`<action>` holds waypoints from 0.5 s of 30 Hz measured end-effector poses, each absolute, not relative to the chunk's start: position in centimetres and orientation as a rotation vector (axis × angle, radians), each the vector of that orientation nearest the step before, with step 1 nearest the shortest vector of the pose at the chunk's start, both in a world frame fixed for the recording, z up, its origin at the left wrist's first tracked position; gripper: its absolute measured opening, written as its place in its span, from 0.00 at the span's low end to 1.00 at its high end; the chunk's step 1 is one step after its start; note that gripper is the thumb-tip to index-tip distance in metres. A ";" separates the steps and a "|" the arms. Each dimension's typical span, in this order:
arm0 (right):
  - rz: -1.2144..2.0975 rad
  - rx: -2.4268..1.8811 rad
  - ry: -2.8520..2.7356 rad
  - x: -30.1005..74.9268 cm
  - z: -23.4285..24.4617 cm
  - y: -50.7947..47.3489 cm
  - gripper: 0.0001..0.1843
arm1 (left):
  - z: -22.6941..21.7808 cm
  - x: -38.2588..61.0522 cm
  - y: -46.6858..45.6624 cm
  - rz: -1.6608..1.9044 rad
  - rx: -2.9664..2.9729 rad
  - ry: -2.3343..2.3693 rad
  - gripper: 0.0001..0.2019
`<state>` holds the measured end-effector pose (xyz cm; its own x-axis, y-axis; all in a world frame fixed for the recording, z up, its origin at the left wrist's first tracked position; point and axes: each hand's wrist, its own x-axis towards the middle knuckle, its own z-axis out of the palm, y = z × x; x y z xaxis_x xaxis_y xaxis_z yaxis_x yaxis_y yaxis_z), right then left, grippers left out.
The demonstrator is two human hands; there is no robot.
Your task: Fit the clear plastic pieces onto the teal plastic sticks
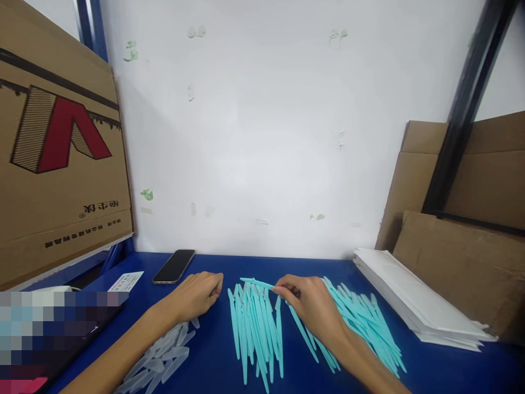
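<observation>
My right hand [307, 298] pinches one turquoise eyebrow razor [256, 282] near its end, holding it level above a pile of razors. That middle pile of turquoise eyebrow razors [254, 328] lies on the blue table, handles pointing toward me. More turquoise razors [365, 317] lie to the right, partly covered by my right hand and forearm. My left hand [203, 293] is closed, its fingers curled under; whatever it may hold is hidden. Below my left forearm lies a heap of translucent plastic caps [164, 355], partly hidden by the arm.
A black phone [174, 266] and a printed card [126, 282] lie at the back left of the blue table [217, 361]. A stack of white envelopes or sheets [422, 306] sits at the right. Cardboard boxes [61, 137] flank both sides, and a white wall [262, 126] stands behind.
</observation>
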<state>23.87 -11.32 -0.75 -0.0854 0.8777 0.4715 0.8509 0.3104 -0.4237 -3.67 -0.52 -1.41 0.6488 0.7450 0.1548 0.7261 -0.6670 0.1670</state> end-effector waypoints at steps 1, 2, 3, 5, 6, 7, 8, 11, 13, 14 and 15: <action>0.071 -1.504 -1.914 23.8 -0.8 -11.3 0.20 | -1.4 -3.8 -0.4 0.328 2.775 1.238 0.06; 0.096 -1.473 -1.906 23.8 -0.8 -11.4 0.20 | -1.5 -3.8 -0.3 0.348 2.778 1.232 0.08; 0.120 -1.438 -1.895 23.8 -0.8 -11.4 0.20 | -1.5 -3.9 -0.2 0.380 2.781 1.216 0.10; 0.145 -1.369 -1.867 23.7 -0.7 -11.5 0.18 | -1.6 -4.0 0.0 0.459 2.787 1.177 0.15; 0.139 -1.347 -1.850 23.7 -0.6 -11.5 0.17 | -1.6 -4.0 0.0 0.500 2.787 1.164 0.17; 0.121 -1.334 -1.829 23.7 -0.6 -11.5 0.16 | -1.6 -4.0 0.1 0.538 2.781 1.154 0.18; 0.097 -1.330 -1.805 23.7 -0.6 -11.5 0.16 | -1.5 -3.8 0.0 0.575 2.765 1.148 0.18; -0.007 -1.319 -1.753 23.8 -0.5 -11.4 0.16 | -1.1 -3.0 -0.3 0.728 2.613 1.124 0.14; -0.075 -1.278 -1.757 23.9 -0.4 -11.4 0.16 | -1.1 -2.3 -0.4 0.821 2.398 1.043 0.11; -0.101 -1.252 -1.767 23.9 -0.4 -11.5 0.16 | -1.1 -2.0 -0.5 0.849 2.260 0.984 0.12; -0.117 -1.225 -1.780 23.8 -0.3 -11.5 0.16 | -1.2 -1.8 -0.5 0.871 2.113 0.926 0.13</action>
<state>23.83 -11.51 -0.33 -0.0596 0.6812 0.7296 0.7711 0.4957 -0.3998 -1.76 -0.49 -1.21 0.5267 0.7939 0.3038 0.3522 -0.5291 0.7720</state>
